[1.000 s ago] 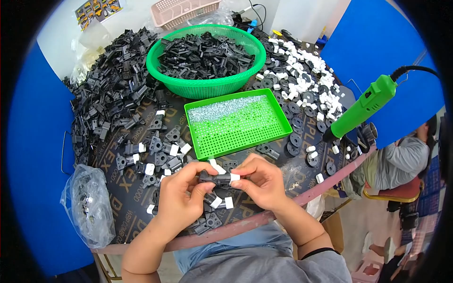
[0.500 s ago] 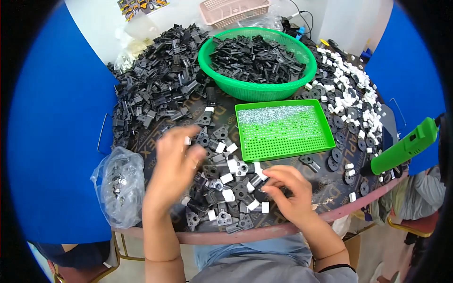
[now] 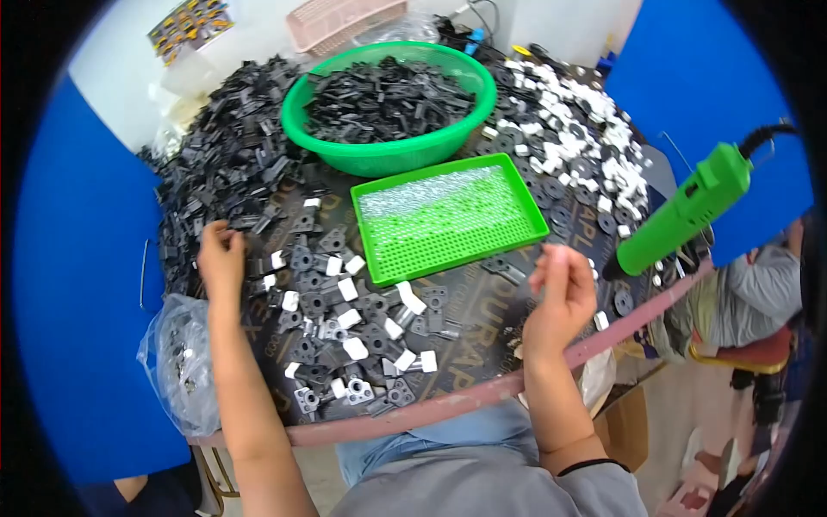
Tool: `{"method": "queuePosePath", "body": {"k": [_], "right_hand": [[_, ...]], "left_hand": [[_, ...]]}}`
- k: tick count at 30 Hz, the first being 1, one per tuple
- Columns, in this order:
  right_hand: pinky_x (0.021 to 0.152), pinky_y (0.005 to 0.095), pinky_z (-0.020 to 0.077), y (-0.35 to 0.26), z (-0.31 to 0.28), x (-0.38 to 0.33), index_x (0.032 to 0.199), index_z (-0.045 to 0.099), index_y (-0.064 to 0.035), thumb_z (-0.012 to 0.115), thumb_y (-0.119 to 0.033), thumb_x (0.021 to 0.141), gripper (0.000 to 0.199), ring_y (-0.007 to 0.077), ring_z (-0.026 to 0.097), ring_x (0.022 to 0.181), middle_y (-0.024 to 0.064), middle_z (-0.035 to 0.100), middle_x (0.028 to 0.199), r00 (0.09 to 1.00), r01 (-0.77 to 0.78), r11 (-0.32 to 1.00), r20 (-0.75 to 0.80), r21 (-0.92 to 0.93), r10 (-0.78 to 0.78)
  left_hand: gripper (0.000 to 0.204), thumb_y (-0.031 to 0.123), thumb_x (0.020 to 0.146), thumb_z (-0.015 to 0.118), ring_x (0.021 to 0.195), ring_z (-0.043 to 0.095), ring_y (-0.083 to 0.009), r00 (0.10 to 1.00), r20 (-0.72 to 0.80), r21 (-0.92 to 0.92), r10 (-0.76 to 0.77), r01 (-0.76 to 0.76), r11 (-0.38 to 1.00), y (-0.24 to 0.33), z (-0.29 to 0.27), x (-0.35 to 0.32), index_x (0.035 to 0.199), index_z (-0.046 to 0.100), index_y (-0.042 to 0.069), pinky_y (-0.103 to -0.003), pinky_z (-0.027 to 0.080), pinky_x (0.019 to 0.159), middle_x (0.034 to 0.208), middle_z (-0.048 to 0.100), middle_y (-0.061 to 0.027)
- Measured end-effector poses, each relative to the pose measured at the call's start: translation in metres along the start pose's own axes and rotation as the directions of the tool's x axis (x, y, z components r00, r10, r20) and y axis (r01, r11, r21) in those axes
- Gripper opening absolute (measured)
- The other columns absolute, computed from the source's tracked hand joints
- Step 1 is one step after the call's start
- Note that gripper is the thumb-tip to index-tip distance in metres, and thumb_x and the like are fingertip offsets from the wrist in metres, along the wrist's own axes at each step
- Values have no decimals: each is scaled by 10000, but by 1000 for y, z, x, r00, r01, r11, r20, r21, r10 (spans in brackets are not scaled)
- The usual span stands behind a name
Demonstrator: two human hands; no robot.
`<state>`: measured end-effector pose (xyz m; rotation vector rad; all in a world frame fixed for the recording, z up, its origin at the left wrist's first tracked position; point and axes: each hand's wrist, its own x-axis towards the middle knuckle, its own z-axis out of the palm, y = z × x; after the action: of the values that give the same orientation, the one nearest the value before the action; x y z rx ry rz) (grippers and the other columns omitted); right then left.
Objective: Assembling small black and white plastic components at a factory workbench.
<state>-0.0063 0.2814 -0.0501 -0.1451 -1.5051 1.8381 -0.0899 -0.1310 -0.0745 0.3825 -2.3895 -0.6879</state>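
Both hands are held well apart, one to each side of the tbl (image 3: 469,345). The L hand (image 3: 221,261) is placed at the near edge of the heap of blk plastic parts (image 3: 228,142), w/ fingers bent & thumb near them; whether anything is gripped can't be told, as the fingertips are small & blurred. The R hand (image 3: 560,297) is raised over the R front part of the tbl, palm side turned partly inward, fingers curled loosely; whether a small pc is hidden in it can't be told either.

Btwn the hands, a loose cluster of blk pcs w/ wht caps (image 3: 348,319) is spread on the tbl, at varied angles, some touching.

Behind the cluster, a shallow grn tray (image 3: 457,250) is set at a slant, w/ small silvery pcs (image 3: 409,198) gathered mostly along its far side. Behind that, a round grn basket (image 3: 388,159) is filled w/ more blk parts. At far R, wht pcs (image 3: 616,172) & blk discs (image 3: 606,225) are scattered together. A grn power tool (image 3: 685,211) is seen tilted, R of the R hand. A clear plastic bag (image 3: 185,366) is seen at the L tbl edge, beside the L forearm.
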Motion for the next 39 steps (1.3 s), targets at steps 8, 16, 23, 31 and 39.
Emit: {"method": "queuePosePath", "body": {"k": [8,16,23,31,39], "right_hand": [[751,383,449,18,-18,1,883,586,-8,727,-83,708,237,301,546,865,133,563,938,891,434,413,450,-801,-64],[821,414,423,21,-27,-12,915,568,5,696,-15,697,254,361,512,928,157,547,976,884,450,348,467,-822,-39],[589,273,472,10,-35,-14,877,593,9,701,-4,718,193,187,594,641,64,601,737,900,316,539,427,-781,92],[650,240,497,-52,59,14,1036,626,-2,643,-38,840,201,135,627,769,68,657,905,667,-429,897,635,-101,390],[690,259,517,-9,106,0,1064,623,21,620,-24,854,215,154,616,770,96,655,933,255,-761,632,829,-146,498]], "left_hand": [[215,207,923,568,886,609,-190,939,263,-891,-223,325,317,58,-49,-11,1066,591,48,-350,512,818,983,608,-68],[226,190,956,488,1070,576,-335,825,540,-830,164,555,-57,94,-47,-33,1097,525,17,-453,496,924,1026,578,-100],[177,50,864,570,990,580,-166,868,424,-903,259,427,50,123,-38,-52,1040,563,36,-292,440,854,994,615,-63],[470,-71,767,568,1238,394,-218,839,118,-951,531,-58,303,159,-50,-82,1207,438,36,-353,344,1008,1270,423,-119],[727,-34,730,723,1127,498,-242,891,190,-981,413,153,122,150,-36,-84,1307,293,66,-358,466,920,1235,434,-130]]}}
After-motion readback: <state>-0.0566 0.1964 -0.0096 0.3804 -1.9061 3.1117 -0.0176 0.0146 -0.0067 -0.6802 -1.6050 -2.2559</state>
